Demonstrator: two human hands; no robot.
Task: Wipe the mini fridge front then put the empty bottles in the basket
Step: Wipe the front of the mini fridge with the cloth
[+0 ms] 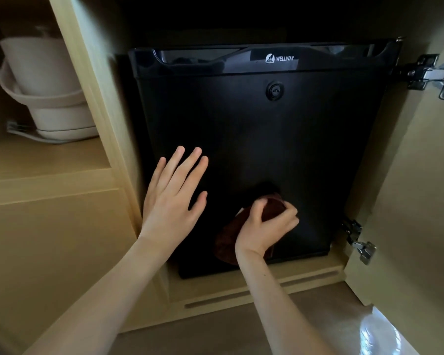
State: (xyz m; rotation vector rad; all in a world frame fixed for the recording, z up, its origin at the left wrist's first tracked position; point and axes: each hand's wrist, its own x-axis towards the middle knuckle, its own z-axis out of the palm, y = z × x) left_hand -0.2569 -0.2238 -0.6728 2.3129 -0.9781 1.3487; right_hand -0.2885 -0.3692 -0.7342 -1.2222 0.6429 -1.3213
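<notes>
One black mini fridge [254,149] fills the cabinet opening, with one round lock [275,90] at 12 o'clock on its door. Two hands are in view: the left hand [173,201] at 9 o'clock, the right hand [264,226] at 6 o'clock. One brown cloth [244,231]. Two metal hinges, one [431,75] at 2 o'clock, one [359,242] at 4 o'clock. One white kettle [44,83] at 10 o'clock.

The mini fridge front [254,149] is plain black, with a white logo [280,58] on its glossy top strip. The cloth [231,242] is dark reddish brown. The cabinet [62,239] is pale yellow-beige wood, its hinges [431,74] silver. The kettle [44,80] is off-white.
</notes>
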